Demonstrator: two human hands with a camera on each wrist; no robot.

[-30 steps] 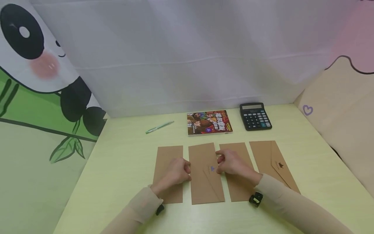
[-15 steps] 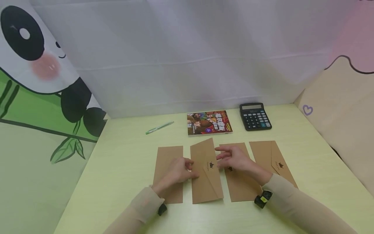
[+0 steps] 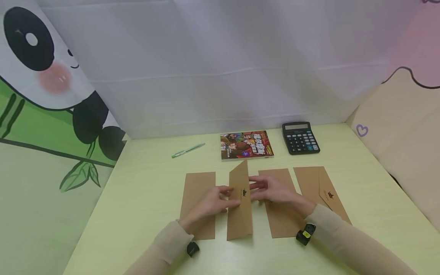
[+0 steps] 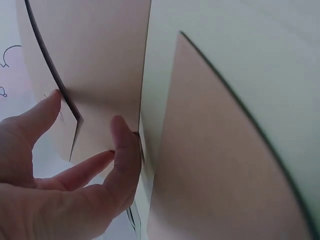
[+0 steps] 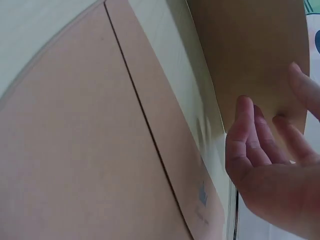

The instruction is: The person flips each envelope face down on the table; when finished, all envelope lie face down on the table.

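Note:
In the head view a brown paper envelope (image 3: 238, 225) with a crown print stands tilted up on its long edge in the middle of a row. My left hand (image 3: 214, 201) touches its printed flap side with thumb and fingertips. My right hand (image 3: 276, 191) has its fingertips against the other side, close to the raised edge. The right wrist view shows these fingers (image 5: 243, 112) loosely bent over the envelope's plain face (image 5: 250, 55). On the table, one envelope (image 3: 201, 180) lies under the left hand and another (image 3: 282, 223) under the right.
One more brown envelope (image 3: 308, 181) lies at the right end of the row, crown side up. Behind the row are a green pen (image 3: 188, 150), a book (image 3: 246, 145) with a colourful cover and a black calculator (image 3: 300, 138). A white curtain (image 3: 223, 76) hangs at the back.
The middle envelope has turned from nearly flat to steeply upright, its right edge rising and swinging left. My left fingers have moved right onto its face; my right fingers have followed its other side.

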